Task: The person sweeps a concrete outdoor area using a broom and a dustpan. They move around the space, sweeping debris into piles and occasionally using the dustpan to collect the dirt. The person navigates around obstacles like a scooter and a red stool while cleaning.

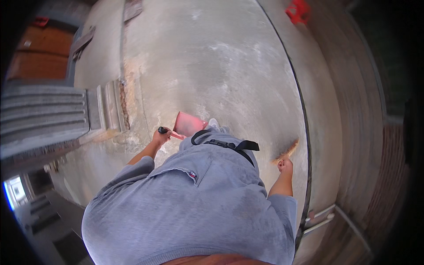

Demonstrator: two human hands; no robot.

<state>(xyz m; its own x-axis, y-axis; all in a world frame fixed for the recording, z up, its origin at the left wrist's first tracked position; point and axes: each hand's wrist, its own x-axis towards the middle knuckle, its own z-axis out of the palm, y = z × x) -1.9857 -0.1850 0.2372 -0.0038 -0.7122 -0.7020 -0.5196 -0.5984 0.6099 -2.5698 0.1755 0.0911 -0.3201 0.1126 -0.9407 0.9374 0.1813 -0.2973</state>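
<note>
My left hand point(162, 136) is closed round the handle of a pink-red dustpan point(189, 124), whose dark grip end sticks out above the fingers. The pan is low by my feet, beside a light shoe point(213, 122); I cannot tell whether it touches the floor. Out to the right, my right hand point(285, 166) is closed on a broom with straw-coloured bristles point(289, 151). Its bristles fan out just beyond the fist, close to the floor. Most of the broom's handle is hidden by the hand and arm.
Grey, stained concrete floor point(207, 66) stretches ahead. A dark line point(292, 66) runs along its right side. To the left stands a fluted grey column point(44, 112) with a stepped base. A red plastic object point(298, 12) lies far right. Pale pipes point(320, 224) run at the lower right.
</note>
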